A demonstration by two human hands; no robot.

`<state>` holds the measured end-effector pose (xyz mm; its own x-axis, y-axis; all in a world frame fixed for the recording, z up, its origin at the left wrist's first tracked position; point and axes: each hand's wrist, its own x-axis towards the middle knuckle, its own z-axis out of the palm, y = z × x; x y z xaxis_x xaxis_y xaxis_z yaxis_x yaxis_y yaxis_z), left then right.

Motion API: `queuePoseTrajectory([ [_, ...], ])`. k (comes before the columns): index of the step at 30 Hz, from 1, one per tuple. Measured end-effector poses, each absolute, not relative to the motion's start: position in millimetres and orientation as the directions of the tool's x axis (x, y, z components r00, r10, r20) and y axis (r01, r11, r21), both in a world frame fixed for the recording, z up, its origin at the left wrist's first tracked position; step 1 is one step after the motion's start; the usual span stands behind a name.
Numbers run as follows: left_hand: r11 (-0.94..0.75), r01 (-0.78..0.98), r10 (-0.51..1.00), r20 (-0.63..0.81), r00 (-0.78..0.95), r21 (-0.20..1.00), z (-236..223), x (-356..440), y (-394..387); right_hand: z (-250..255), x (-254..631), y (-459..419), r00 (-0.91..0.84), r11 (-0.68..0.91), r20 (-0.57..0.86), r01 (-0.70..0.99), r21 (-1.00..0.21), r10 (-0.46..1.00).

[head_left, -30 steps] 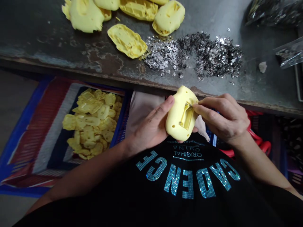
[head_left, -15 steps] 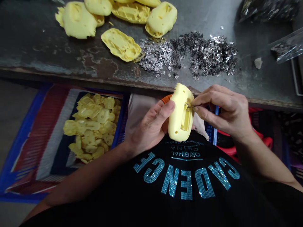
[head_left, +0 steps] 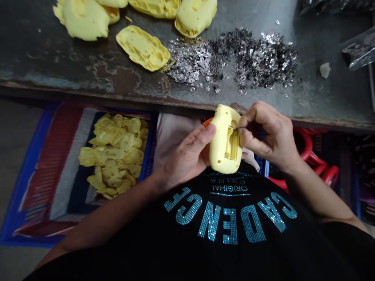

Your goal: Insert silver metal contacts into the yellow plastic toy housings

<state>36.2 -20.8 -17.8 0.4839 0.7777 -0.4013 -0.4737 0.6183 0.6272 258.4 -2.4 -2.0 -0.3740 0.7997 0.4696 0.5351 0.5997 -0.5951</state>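
My left hand [head_left: 187, 156] is wrapped round a yellow plastic shell [head_left: 224, 140], held upright in front of my chest, just below the table's front edge. The shell's open rectangular compartment faces up. My right hand [head_left: 265, 134] pinches a small thin metal piece [head_left: 236, 128] and presses it into the top of that compartment. Thumb and forefinger are closed on the piece; the other fingers curl under.
A dark worn table [head_left: 88, 74] carries more yellow shells [head_left: 143, 47] at the back left and a heap of small shiny metal pieces [head_left: 234, 62]. Below left, a blue crate [head_left: 146, 156] holds several yellow flat parts [head_left: 117, 150]. Red plastic items [head_left: 310, 156] sit right.
The shell has tilted more upright and shifted slightly. My right hand has curled tighter, its fingers pressing the metal piece into the compartment's top edge.
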Motion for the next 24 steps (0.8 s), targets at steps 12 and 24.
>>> queuePoseTrajectory([
  [12,0.599,-0.507,0.791,-0.362,0.493,0.62,-17.0,40.5,-25.8,-9.0,256.4,-11.5,-0.312,0.586,0.508,0.568,-0.578,0.803],
  [24,0.595,-0.492,0.794,-0.368,0.484,0.635,-18.4,37.9,-22.8,4.7,267.8,-16.5,-0.354,0.622,0.523,0.566,-0.54,0.776],
])
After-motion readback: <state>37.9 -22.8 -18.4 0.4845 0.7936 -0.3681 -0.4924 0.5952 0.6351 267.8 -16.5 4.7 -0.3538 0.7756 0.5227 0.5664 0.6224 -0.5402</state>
